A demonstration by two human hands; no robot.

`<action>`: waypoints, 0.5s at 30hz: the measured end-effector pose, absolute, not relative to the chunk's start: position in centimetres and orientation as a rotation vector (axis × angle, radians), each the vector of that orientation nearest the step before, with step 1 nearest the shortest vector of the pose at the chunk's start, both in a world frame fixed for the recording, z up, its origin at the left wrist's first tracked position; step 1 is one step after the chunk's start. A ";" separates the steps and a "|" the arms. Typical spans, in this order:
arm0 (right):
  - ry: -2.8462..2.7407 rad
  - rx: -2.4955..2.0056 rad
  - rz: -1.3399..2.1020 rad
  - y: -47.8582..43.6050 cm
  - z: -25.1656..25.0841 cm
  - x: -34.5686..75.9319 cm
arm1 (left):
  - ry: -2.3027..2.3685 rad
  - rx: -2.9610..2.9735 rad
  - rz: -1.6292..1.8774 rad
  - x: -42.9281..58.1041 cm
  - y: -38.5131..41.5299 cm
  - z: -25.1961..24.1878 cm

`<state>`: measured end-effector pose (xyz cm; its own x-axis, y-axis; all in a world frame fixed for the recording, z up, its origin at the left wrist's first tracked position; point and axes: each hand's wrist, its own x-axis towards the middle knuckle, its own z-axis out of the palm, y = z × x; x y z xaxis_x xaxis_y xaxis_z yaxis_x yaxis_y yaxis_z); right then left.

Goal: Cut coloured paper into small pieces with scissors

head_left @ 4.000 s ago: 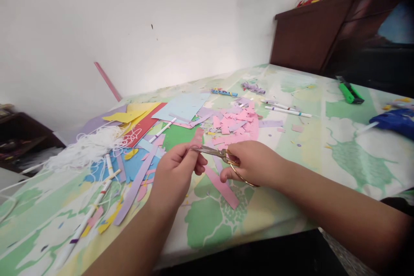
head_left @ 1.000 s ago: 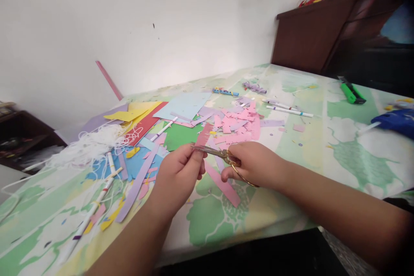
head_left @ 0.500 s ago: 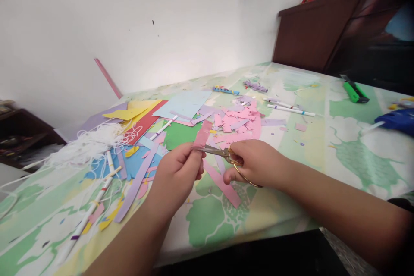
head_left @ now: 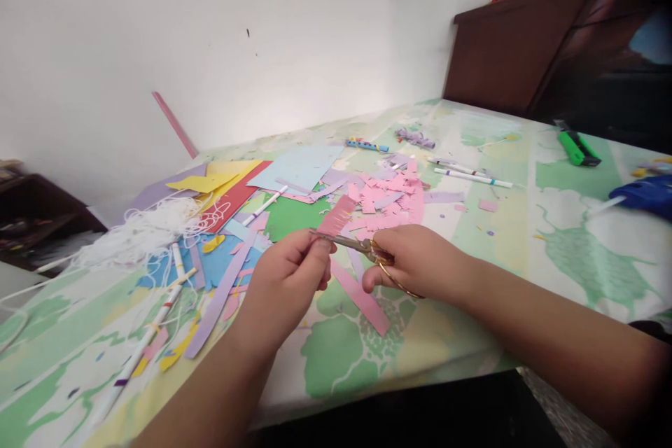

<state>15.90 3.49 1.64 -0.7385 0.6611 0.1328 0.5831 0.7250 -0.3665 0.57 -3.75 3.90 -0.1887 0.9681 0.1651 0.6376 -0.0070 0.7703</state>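
Between the thumb and fingers of my left hand [head_left: 288, 269] is the lower end of a pink paper strip [head_left: 337, 215], its edge snipped into a fringe. My right hand [head_left: 412, 259] is closed around the gold handles of a pair of scissors [head_left: 357, 245]. The blades point left and lie across the strip, right by my left fingertips. Below the scissors another pink strip [head_left: 365, 302] rests on the tablecloth. Just behind them is a pile of fringed pink paper scraps [head_left: 386, 194].
White yarn [head_left: 147, 232] lies tangled at left, near red paper [head_left: 239, 196], a light blue sheet [head_left: 299, 166] and felt pens [head_left: 150, 336]. Farther back are a blue paper roll [head_left: 366, 145] and a purple one [head_left: 414, 138]. A green cutter [head_left: 577, 148] sits at right.
The pink strip has tilted to the right, and its fringed edge shows more plainly. The scissor blades now look closer together. Both hands stay nearly in place.
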 end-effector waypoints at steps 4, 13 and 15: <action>-2.666 -0.991 0.452 3.5 1.5 16.0 | 1.813 1.590 1.105 0.6 -3.7 3.9; -2.706 -0.998 0.423 3.5 1.4 16.1 | 1.808 1.681 1.002 0.5 -3.9 3.9; -2.700 -0.967 0.415 3.5 1.5 16.1 | 1.814 1.696 1.008 0.5 -4.0 3.9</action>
